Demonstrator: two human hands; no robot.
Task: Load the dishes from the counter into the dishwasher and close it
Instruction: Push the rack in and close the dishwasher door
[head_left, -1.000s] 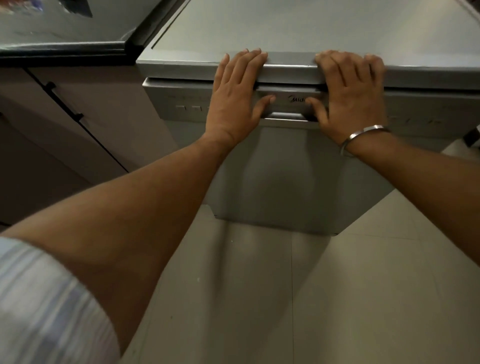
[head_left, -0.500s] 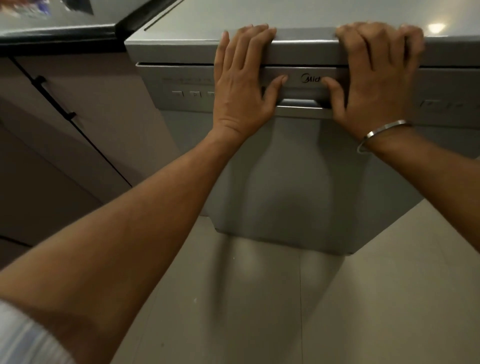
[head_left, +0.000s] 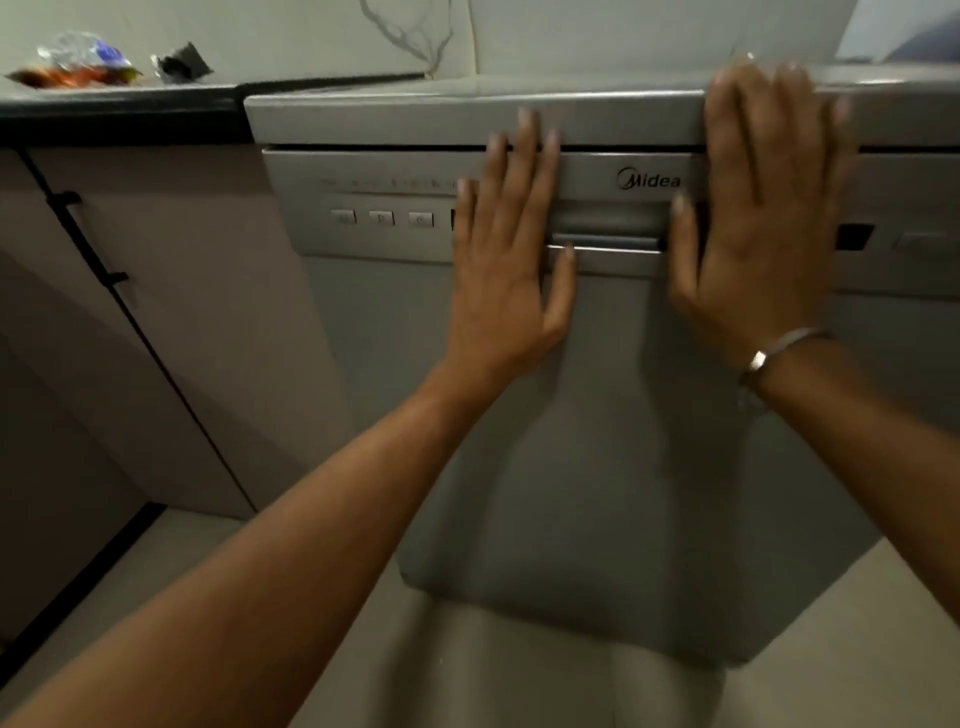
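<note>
The left hand (head_left: 506, 291) lies flat with its fingers (head_left: 524, 156) spread and straight, gripping nothing, palm against the front of the Midea dishwasher (head_left: 597, 441); its thumb rests beside the recessed door handle (head_left: 605, 244). The right hand (head_left: 763, 218) is likewise open and flat, holding nothing, its fingertips over the front edge of the machine's top panel (head_left: 467, 111), with a metal bracelet (head_left: 779, 351) at the wrist. The door stands upright, with only a thin dark seam under the top panel, and no dishes are visible. To the left sits the dark counter (head_left: 119, 104) with crumpled wrappers (head_left: 78, 62) on it. This looks like the final step, pressing the door shut. Next calls for a firm, even push until it latches; whether it has latched cannot be told.
</note>
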